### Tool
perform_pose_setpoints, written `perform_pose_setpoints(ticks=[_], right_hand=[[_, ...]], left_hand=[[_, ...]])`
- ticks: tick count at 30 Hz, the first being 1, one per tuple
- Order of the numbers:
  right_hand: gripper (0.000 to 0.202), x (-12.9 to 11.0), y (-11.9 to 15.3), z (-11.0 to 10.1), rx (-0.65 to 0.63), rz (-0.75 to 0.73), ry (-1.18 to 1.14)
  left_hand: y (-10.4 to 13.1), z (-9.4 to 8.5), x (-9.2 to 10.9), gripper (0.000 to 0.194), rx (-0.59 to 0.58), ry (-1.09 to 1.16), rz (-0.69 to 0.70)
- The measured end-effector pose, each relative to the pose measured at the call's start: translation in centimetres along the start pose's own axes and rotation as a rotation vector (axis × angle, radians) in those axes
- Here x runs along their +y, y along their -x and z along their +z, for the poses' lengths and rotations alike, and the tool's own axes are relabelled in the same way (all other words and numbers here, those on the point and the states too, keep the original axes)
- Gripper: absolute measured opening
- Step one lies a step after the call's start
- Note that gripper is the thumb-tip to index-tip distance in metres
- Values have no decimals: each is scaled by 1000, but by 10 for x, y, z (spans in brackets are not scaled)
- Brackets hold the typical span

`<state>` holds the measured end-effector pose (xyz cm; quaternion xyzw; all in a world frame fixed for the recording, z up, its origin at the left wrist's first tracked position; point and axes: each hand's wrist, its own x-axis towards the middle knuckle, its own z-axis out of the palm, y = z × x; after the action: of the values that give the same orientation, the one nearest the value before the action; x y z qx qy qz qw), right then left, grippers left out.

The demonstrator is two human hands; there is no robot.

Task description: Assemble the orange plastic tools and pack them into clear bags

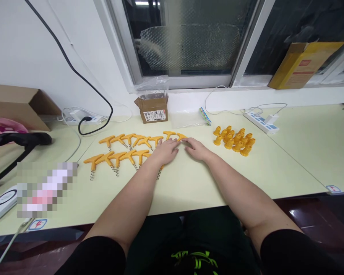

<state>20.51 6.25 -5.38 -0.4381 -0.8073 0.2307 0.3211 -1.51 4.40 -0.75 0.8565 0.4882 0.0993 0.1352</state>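
Observation:
Orange-yellow corkscrews with T-shaped handles and metal spirals lie in two rows on the pale table. One corkscrew (181, 136) sits at the right end of the back row, its lower part hidden by my fingers. My left hand (166, 152) reaches over the rows with fingers stretched out, the tips beside that handle. From the right, my right hand (197, 149) meets the same handle with its index fingertip, its other fingers apart. Another corkscrew (169, 134) lies just left of it. My left hand and forearm cover parts of the front row, which starts with a corkscrew (93, 160) at the left.
Several yellow hollow sleeves (229, 143) stand grouped on the right. Behind are a small cardboard box (151, 109), a clear plastic bag (189, 119) and a power strip (262, 121). A black cable (71, 65) hangs at left, above a blurred-out object (47, 191) and a white charging pad (5, 200).

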Motion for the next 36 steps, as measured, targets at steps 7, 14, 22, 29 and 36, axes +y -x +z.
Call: perform_pose_setpoints(ticks=[7, 14, 22, 29, 36], right_hand=[[33, 3, 0, -3, 57, 39, -50], [28, 1, 2, -6, 58, 71, -73], [26, 6, 0, -9, 117, 103, -148], [27, 33, 2, -23, 338, 296, -38], [28, 24, 11, -22, 284, 282, 128]], left_hand=[[-2, 2, -5, 53, 22, 33, -179], [-1, 4, -21, 53, 92, 53, -267], [-2, 1, -26, 53, 120, 45, -238], [18, -2, 7, 54, 195, 28, -161], [23, 27, 46, 61, 28, 34, 100]])
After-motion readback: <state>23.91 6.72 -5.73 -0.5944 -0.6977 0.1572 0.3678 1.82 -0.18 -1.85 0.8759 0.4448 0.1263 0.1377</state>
